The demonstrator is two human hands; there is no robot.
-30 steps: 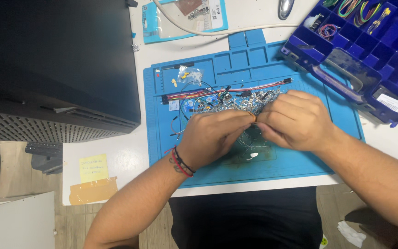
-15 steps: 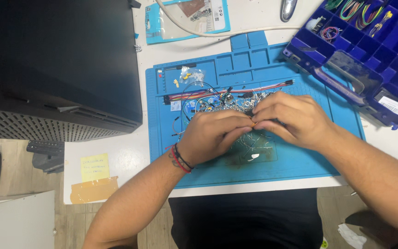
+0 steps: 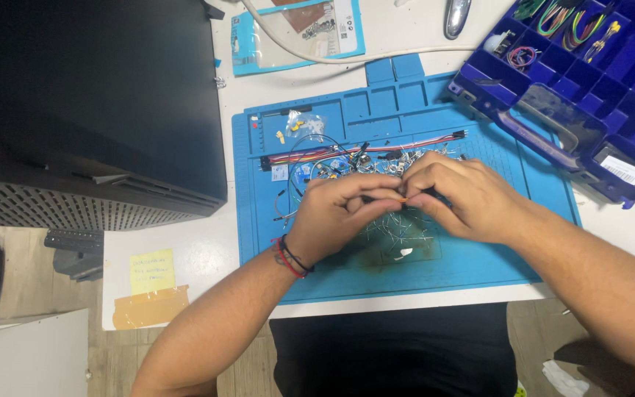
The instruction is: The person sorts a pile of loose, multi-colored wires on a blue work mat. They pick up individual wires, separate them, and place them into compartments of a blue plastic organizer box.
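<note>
Since a second ago: both hands drawn closer together above the middle of the blue work mat (image 3: pixel 472 257), fingertips now meeting. Left hand (image 3: pixel 336 213) pinched narrow on one end of a thin dark component with an orange tip (image 3: pixel 398 198); right hand (image 3: pixel 461 195) pinched narrow on the other end. Judged as a settled two-hand grip on one small part, held just above the mat. Directly beneath and behind the hands: a loose pile of wire-leaded parts (image 3: pixel 398 231) and a ribbon of jumper wires (image 3: pixel 361 151) lying across the mat.

Packages and labels:
- Clear packet with blue edge (image 3: pixel 299 33), flat, top centre of the white surface (image 3: pixel 192 257).
- Small clear bag of yellow parts (image 3: pixel 299 125), upper left of the mat.
- Purple compartment box (image 3: pixel 589 81), open, upper right, with a white rectangular label (image 3: pixel 621 169) on its near edge.
- Yellow sticky note (image 3: pixel 150 270), lower left of the surface, brown tape strip (image 3: pixel 150 306) just below it.
- Black case (image 3: pixel 90 103), far left.
</note>
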